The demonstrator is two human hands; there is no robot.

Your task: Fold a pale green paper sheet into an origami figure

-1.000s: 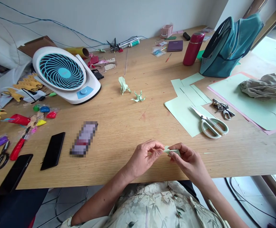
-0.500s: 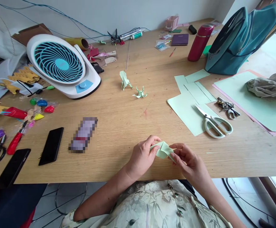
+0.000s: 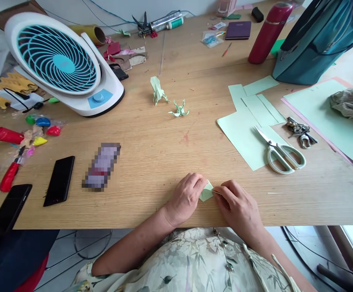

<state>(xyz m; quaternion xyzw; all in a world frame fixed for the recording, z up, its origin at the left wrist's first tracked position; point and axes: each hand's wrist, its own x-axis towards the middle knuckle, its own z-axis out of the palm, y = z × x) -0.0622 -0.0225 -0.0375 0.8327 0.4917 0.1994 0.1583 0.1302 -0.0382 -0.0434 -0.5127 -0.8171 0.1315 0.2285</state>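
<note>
A small piece of folded light green paper (image 3: 206, 192) is between my hands, close to the table's front edge. My left hand (image 3: 186, 198) is closed over its left side, the fingertips bent down onto it and covering part of it. My right hand (image 3: 239, 205) pinches the paper's right edge between thumb and fingers. That edge stands up and shows as a thin line. Farther back on the table stand two folded green paper figures, a taller one (image 3: 157, 91) and a low, spiky one (image 3: 179, 108).
Scissors (image 3: 281, 152) lie partly on green paper sheets (image 3: 243, 140) at right, beside keys (image 3: 301, 132). A red flask (image 3: 269, 34) and teal bag (image 3: 313, 48) stand behind. Left are a fan (image 3: 63, 65), a black phone (image 3: 59, 180) and a blurred-out phone-shaped object (image 3: 102, 167).
The paper was tilted up with its folded face showing; now it is lower and flatter, more covered by my left hand. My right fingers have closed on its edge. The view has shifted slightly.
</note>
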